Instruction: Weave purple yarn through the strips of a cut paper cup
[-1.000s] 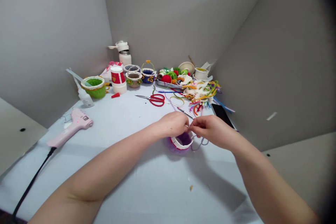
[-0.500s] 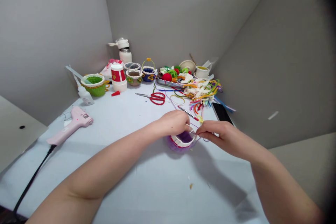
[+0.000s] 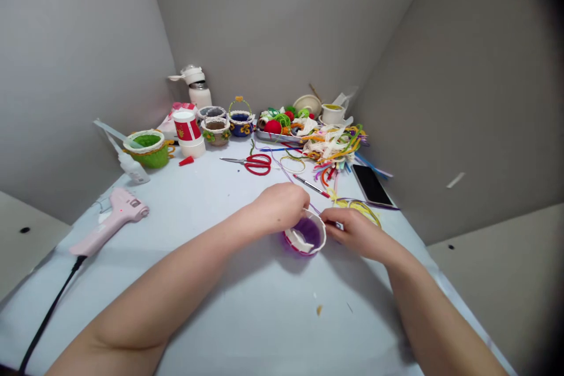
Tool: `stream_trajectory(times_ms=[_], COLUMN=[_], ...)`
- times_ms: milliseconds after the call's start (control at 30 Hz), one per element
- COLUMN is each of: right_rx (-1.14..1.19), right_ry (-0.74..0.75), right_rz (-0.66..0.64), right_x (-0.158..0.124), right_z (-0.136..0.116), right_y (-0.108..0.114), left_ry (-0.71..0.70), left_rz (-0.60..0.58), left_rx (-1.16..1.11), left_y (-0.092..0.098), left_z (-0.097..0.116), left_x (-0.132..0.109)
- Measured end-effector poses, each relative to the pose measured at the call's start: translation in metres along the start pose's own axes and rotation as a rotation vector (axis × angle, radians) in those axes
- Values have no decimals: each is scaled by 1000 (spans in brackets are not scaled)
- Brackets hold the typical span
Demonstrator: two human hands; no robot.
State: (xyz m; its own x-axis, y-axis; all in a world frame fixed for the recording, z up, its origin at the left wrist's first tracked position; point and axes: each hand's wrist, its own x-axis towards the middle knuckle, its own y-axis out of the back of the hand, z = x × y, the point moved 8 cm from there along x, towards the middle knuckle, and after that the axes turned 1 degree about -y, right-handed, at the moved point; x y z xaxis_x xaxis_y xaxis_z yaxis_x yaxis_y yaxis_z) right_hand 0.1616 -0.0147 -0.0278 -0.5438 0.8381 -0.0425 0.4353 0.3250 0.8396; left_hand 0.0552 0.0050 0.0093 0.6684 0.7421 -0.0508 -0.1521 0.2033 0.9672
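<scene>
The fingers of the left hand [image 3: 286,202] are curled over the rim of the purple basket [image 3: 308,226] at its eleven o'clock and hold it, but their tips are hidden. The right hand [image 3: 350,229] is at its three o'clock with fingers narrow, close to the rim; whether they pinch the purple yarn [image 3: 285,170], I cannot tell. The basket stands on the table [image 3: 264,317] below both hands, and something white shows low inside it.

Seen from this basket, a pen [image 3: 311,185] lies near at twelve, just behind the hands. Yellow yarn [image 3: 365,208] lies between two and three, partly behind the right hand, and a phone [image 3: 372,185] at two.

Scissors [image 3: 258,164] lie toward eleven. Behind them, a metal tray [image 3: 273,137] is filled with yarn, including a red ball [image 3: 272,127]. A white cup [image 3: 332,114], yellow inside, is between twelve and one.

The blue basket [image 3: 241,127] with its arched handle is at eleven, and a brown basket [image 3: 217,137] is beside it. At ten, a pale stick leans into the green basket [image 3: 154,157]. The glue gun [image 3: 123,211] lies at nine, beyond the left forearm
</scene>
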Motion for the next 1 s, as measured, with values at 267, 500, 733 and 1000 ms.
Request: stream_trajectory(times_ms=[267, 500, 733, 1000], right_rx=[4, 48, 135, 132], right_ry=[-18, 30, 11, -72], right_rz=[185, 166, 173, 155], right_x=[25, 29, 26, 10], right_z=[1, 0, 1, 3], right_y=[5, -10, -9, 10], left_ry=[155, -2, -46, -20], left_rz=[-51, 56, 76, 100], left_rx=[155, -107, -271, -249], left_y=[5, 8, 0, -1], left_z=[-23, -19, -19, -20], left_x=[-8, -3, 9, 8])
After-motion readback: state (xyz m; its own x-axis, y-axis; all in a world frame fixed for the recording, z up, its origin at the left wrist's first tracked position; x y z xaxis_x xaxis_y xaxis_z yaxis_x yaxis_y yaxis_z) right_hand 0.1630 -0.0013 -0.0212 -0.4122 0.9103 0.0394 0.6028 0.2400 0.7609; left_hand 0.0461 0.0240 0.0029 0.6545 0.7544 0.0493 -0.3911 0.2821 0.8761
